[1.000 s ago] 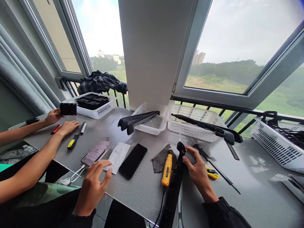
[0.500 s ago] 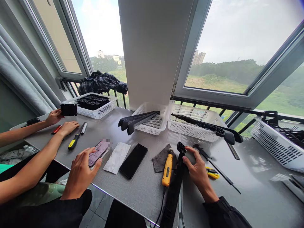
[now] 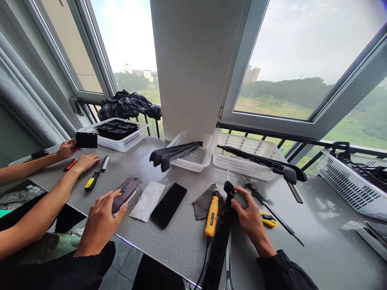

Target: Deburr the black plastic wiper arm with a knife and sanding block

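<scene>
My left hand (image 3: 99, 221) rests on a phone (image 3: 124, 191) lying near the front edge of the grey table (image 3: 181, 237), fingers curled around its near end. My right hand (image 3: 249, 215) grips a long black wiper arm (image 3: 222, 237) that runs from the table down toward me, thumb and fingers closed near its upper end. A yellow electric tool (image 3: 212, 210) lies just left of that arm, on a dark grey cloth (image 3: 204, 201).
A second black phone (image 3: 168, 204) and a white paper (image 3: 147, 200) lie between my hands. Three white baskets (image 3: 193, 159) (image 3: 242, 161) (image 3: 116, 137) hold black parts at the back. Another person's hands (image 3: 77, 157) at the left hold a black block, beside a yellow-handled screwdriver (image 3: 93, 179).
My left hand came down from hovering onto the lit phone and closed on it; the phone's screen has gone darker. My right hand and the wiper arm have stayed put.
</scene>
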Demonstrator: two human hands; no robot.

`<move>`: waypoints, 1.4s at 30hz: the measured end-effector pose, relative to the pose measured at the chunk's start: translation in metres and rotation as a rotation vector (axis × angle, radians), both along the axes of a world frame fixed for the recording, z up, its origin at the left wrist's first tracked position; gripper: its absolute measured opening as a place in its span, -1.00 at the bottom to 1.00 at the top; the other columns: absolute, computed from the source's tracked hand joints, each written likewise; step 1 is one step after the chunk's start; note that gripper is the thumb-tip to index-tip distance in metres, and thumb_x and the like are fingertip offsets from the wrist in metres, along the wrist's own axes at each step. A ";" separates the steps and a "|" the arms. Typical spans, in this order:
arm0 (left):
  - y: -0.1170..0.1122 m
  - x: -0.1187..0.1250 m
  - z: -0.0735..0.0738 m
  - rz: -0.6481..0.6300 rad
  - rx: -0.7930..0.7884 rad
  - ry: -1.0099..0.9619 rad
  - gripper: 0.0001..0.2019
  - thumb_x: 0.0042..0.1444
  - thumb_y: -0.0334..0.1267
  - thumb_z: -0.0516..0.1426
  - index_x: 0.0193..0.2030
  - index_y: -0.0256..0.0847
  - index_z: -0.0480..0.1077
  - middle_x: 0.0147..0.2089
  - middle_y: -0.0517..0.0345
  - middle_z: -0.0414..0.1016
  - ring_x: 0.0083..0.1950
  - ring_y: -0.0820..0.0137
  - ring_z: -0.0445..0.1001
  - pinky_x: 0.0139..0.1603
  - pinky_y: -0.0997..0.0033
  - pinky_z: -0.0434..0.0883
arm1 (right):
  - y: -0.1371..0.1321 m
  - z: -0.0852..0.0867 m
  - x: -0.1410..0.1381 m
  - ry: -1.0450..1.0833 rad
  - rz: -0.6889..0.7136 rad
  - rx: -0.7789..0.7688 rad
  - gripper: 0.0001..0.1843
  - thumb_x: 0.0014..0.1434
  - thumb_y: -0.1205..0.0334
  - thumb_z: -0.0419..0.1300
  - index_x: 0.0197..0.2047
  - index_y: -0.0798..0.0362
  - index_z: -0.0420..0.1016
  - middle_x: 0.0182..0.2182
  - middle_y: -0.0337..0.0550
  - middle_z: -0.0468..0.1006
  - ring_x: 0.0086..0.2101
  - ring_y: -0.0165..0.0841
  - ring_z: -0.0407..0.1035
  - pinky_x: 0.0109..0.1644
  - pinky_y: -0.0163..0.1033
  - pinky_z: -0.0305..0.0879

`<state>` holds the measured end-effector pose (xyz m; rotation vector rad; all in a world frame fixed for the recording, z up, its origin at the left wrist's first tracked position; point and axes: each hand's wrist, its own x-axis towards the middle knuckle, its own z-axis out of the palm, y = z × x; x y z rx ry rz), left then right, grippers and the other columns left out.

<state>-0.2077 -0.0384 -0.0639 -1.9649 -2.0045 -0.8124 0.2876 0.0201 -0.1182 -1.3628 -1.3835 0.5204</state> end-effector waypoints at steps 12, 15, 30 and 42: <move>-0.009 0.022 0.002 -0.030 0.171 0.001 -0.68 0.47 -0.06 0.04 0.21 -0.12 0.41 0.15 -0.18 0.64 0.24 -0.08 0.59 0.35 -0.15 0.45 | 0.001 0.000 0.000 -0.033 -0.018 0.012 -0.55 0.27 -0.04 0.28 0.16 -0.04 0.59 0.15 0.00 0.64 0.19 -0.02 0.48 0.40 0.23 0.31; -0.017 0.042 -0.004 -0.137 0.198 -0.008 -0.76 0.49 -0.12 0.07 0.16 -0.12 0.43 0.08 -0.11 0.66 0.20 -0.02 0.62 0.31 -0.08 0.47 | 0.001 -0.001 0.000 -0.035 -0.017 0.012 -0.55 0.27 -0.03 0.29 0.16 -0.05 0.59 0.15 -0.01 0.65 0.19 -0.03 0.49 0.41 0.22 0.31; -0.012 0.030 0.001 0.102 0.139 0.036 -0.64 0.45 -0.06 0.04 0.26 -0.11 0.41 0.15 -0.23 0.64 0.36 -0.21 0.50 0.37 -0.28 0.39 | 0.002 -0.003 0.001 -0.020 -0.004 0.012 -0.55 0.26 -0.04 0.30 0.15 -0.05 0.59 0.14 -0.01 0.65 0.18 -0.02 0.49 0.41 0.22 0.31; 0.005 0.015 0.013 0.193 0.048 0.028 -0.32 0.36 0.04 0.08 0.50 -0.29 0.17 0.33 -0.33 0.55 0.31 -0.30 0.53 0.26 -0.35 0.50 | 0.001 -0.002 0.001 -0.017 -0.008 -0.007 -0.52 0.25 -0.04 0.30 0.17 -0.02 0.58 0.15 0.02 0.64 0.18 0.00 0.48 0.41 0.24 0.31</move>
